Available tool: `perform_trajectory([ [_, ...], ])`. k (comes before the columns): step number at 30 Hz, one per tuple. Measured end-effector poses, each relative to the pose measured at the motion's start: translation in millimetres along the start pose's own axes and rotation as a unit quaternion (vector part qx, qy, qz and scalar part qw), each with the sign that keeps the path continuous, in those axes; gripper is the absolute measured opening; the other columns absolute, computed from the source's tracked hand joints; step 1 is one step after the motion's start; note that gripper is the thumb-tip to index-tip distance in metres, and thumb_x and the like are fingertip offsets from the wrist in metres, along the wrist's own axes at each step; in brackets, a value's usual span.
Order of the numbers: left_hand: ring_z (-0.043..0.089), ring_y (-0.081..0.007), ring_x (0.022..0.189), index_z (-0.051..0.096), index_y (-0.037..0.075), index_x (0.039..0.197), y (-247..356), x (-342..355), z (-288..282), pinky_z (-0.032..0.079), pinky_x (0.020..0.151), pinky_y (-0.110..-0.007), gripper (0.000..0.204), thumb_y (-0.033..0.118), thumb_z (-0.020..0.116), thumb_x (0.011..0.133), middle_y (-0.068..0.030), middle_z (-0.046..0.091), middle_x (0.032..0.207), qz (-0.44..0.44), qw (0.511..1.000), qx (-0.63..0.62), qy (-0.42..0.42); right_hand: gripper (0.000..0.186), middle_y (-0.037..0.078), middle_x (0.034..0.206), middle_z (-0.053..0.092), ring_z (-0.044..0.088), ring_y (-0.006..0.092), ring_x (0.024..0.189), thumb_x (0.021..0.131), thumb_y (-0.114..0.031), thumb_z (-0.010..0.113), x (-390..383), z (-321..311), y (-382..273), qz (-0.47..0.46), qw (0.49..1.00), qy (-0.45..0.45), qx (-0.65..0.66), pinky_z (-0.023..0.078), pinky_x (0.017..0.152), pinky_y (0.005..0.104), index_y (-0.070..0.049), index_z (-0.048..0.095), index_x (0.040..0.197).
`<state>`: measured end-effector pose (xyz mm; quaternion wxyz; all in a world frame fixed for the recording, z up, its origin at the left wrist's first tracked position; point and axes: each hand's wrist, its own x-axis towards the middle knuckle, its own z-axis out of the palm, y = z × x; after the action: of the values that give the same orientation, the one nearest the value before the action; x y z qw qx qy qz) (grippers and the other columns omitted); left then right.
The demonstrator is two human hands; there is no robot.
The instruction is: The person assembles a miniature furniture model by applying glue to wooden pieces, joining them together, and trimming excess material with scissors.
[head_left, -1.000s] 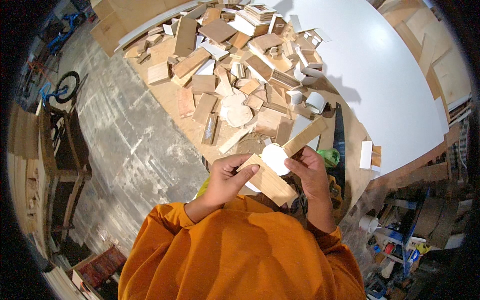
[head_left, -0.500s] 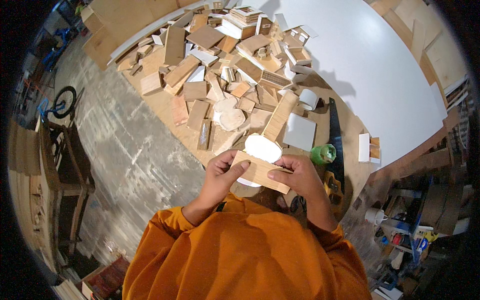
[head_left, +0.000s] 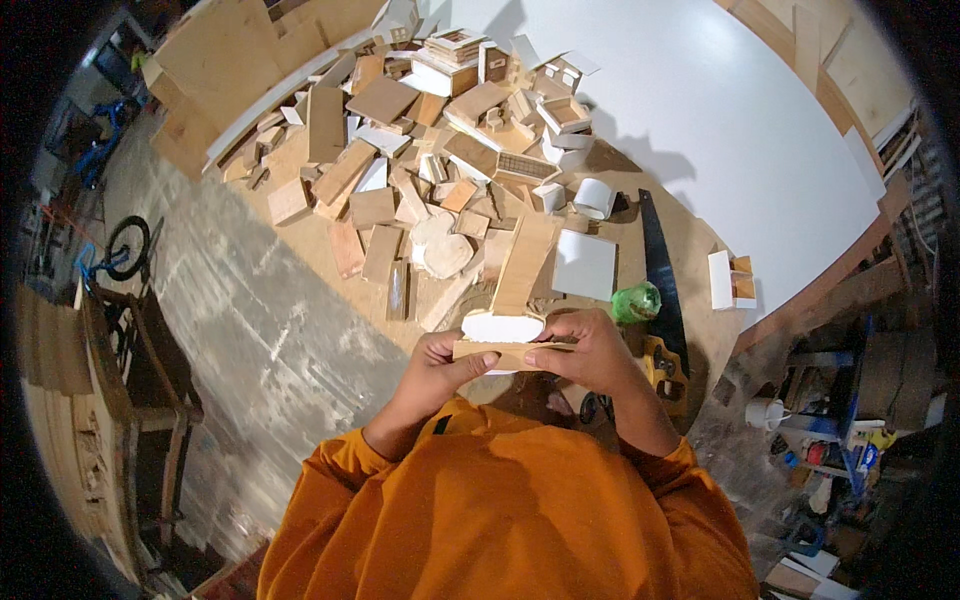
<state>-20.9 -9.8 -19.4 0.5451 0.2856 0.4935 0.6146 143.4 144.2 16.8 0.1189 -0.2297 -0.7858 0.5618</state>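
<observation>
My left hand (head_left: 445, 365) and my right hand (head_left: 585, 350) grip opposite ends of a thin light wooden board (head_left: 505, 356), thumbs on its face and fingers curled behind. The board is tipped so that it shows as a narrow strip. Just beyond it is a white rounded piece (head_left: 500, 326) with a long wooden plank (head_left: 523, 262) standing out from its far side; whether these are fixed to the board I cannot tell. A green plastic bottle (head_left: 635, 300) and a handsaw with a yellow handle (head_left: 665, 370) lie to the right of my right hand.
A pile of wood offcuts and small boxes (head_left: 400, 150) covers the worktable. A large white board (head_left: 720, 120) fills the back right, with a small box piece (head_left: 732, 280) near its edge. A bicycle (head_left: 120, 250) and wooden furniture (head_left: 130, 390) stand on the left, shelving (head_left: 830, 440) at lower right.
The held board has turned from a slanting, face-up position to level and edge-on. The white piece and plank have swung more upright toward the middle, and both hands have drawn level.
</observation>
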Motion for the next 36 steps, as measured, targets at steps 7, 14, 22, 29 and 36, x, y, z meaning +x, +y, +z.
perform_trajectory([
  [7,0.059,-0.0177,0.097,0.058,-0.001,0.115,-2.2,19.3,-10.6,0.043,0.089,-0.028,0.035,0.004,0.050,0.081,-0.0104,0.064,0.104,-0.089,0.944,-0.315,0.036,0.020,0.000,0.091,0.063,0.059,0.0205,0.083,0.067,-0.013,0.070,5.6,-10.3,-11.0,-0.306,0.875,0.137,-0.350,0.044,0.087,0.0402,-0.013,0.068,0.087],
  [14,0.062,-0.0185,0.097,0.054,-0.001,0.117,4.4,26.5,4.9,0.051,0.086,-0.033,0.031,0.015,0.056,0.090,-0.0106,0.064,0.106,-0.154,0.934,-0.321,-0.007,0.038,0.004,0.112,0.056,0.054,0.0228,0.097,0.066,-0.003,0.069,5.4,-6.8,-8.1,-0.344,0.824,0.188,-0.408,0.042,0.091,0.0422,-0.018,0.064,0.100],
  [22,0.064,-0.0190,0.092,0.058,0.000,0.110,9.6,33.4,8.3,0.053,0.083,-0.032,0.026,0.005,0.062,0.084,-0.0107,0.065,0.104,-0.060,0.947,-0.307,0.067,0.034,0.010,0.115,0.057,0.055,0.0187,0.102,0.081,-0.005,0.058,7.5,6.4,18.8,-0.072,0.941,0.297,0.148,0.043,0.089,0.0301,0.000,0.057,0.115],
  [29,0.064,-0.0169,0.091,0.060,-0.001,0.108,19.5,35.7,14.9,0.053,0.080,-0.030,0.023,0.003,0.061,0.085,-0.0104,0.066,0.101,-0.010,0.959,-0.276,0.067,0.028,0.010,0.098,0.066,0.059,0.0116,0.093,0.080,-0.016,0.069,8.2,6.7,15.9,0.013,0.939,0.091,0.332,0.045,0.085,0.0295,0.002,0.063,0.102],
  [36,0.064,-0.0146,0.088,0.062,-0.002,0.106,20.6,35.0,20.6,0.052,0.076,-0.026,0.023,0.004,0.063,0.084,-0.0094,0.066,0.099,0.019,0.969,-0.238,0.060,0.026,0.009,0.095,0.067,0.061,0.0105,0.087,0.079,-0.010,0.070,19.0,10.3,-1.1,0.013,0.940,0.127,0.317,0.049,0.079,0.0252,0.004,0.062,0.100],
])
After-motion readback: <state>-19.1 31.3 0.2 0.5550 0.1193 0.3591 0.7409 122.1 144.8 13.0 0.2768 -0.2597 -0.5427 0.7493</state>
